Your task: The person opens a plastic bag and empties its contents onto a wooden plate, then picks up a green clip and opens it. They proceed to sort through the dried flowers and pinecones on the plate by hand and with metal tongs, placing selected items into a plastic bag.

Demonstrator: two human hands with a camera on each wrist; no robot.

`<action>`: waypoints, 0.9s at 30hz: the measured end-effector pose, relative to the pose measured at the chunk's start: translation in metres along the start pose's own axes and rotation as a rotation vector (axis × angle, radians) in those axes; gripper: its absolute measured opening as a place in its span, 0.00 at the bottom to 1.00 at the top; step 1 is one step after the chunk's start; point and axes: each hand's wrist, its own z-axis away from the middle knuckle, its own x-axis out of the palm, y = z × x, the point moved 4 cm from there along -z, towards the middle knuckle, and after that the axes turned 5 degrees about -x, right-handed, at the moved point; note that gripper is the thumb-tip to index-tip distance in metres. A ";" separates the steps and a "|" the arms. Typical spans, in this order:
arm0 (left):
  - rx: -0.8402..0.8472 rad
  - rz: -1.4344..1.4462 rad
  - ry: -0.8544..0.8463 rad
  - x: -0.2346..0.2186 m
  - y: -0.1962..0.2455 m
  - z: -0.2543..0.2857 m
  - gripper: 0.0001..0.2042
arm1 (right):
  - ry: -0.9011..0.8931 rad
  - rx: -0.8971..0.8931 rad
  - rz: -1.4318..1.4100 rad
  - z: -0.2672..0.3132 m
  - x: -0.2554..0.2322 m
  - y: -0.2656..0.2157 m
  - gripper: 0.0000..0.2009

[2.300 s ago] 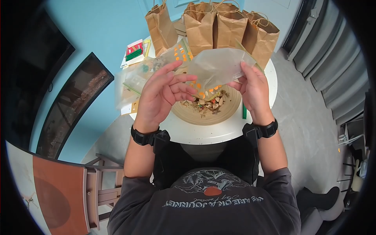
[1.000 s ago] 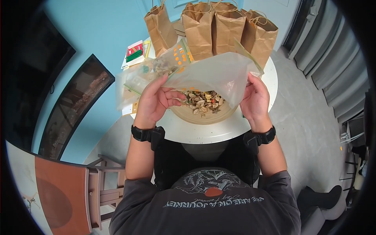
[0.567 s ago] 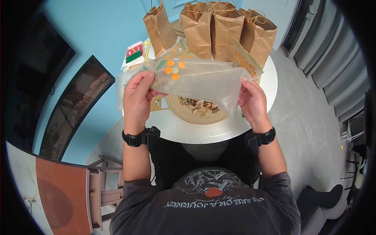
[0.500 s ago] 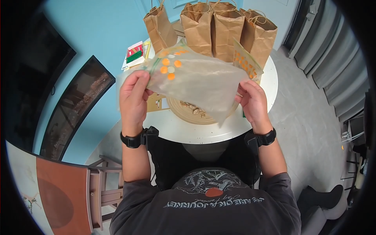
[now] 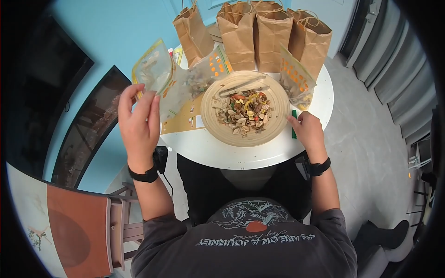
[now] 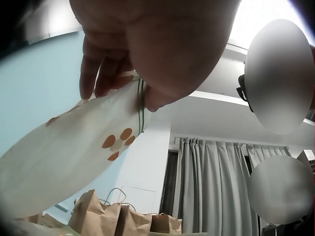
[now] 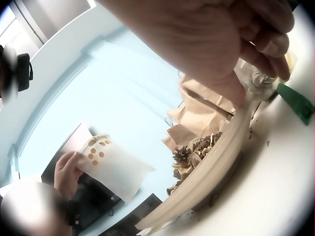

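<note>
At the left, my left hand (image 5: 139, 125) pinches a translucent zip bag (image 5: 155, 72) by its edge; the bag bears orange dots and hangs up off the table. In the left wrist view, its zip strip and a dotted flower print (image 6: 117, 143) show. My right hand (image 5: 308, 132) is beside the right rim of a round tan plate (image 5: 211, 125), fingers loosely bent with nothing between them. A green strip-like piece (image 5: 294, 124) lies close by its fingertips. On the plate are a heap of potpourri (image 5: 245, 111) and metal tongs (image 5: 243, 85).
Filled, dotted zip bags stand on the table, one behind the plate's left side (image 5: 204, 76) and one to its right (image 5: 295, 81). Several brown paper bags (image 5: 236, 37) line the back. A tan card (image 5: 183, 123) lies left of the plate on the white table (image 5: 250, 160).
The zip bag has left its place over the plate and moved left with my left hand. My right hand has let go of the bag and dropped toward the plate's right rim.
</note>
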 end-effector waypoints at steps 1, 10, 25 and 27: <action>-0.010 -0.041 -0.032 0.004 0.000 0.002 0.07 | 0.023 -0.001 -0.012 -0.002 0.003 0.004 0.21; -0.037 -0.084 -0.332 0.090 -0.016 0.056 0.08 | -0.112 0.019 0.086 -0.001 0.014 0.015 0.16; -0.123 0.072 -0.428 0.115 0.037 0.053 0.12 | -0.032 -0.140 -0.334 -0.004 -0.030 -0.019 0.11; -0.087 0.097 -0.360 0.114 0.045 0.046 0.13 | -0.141 -0.135 -0.549 -0.008 -0.037 -0.041 0.10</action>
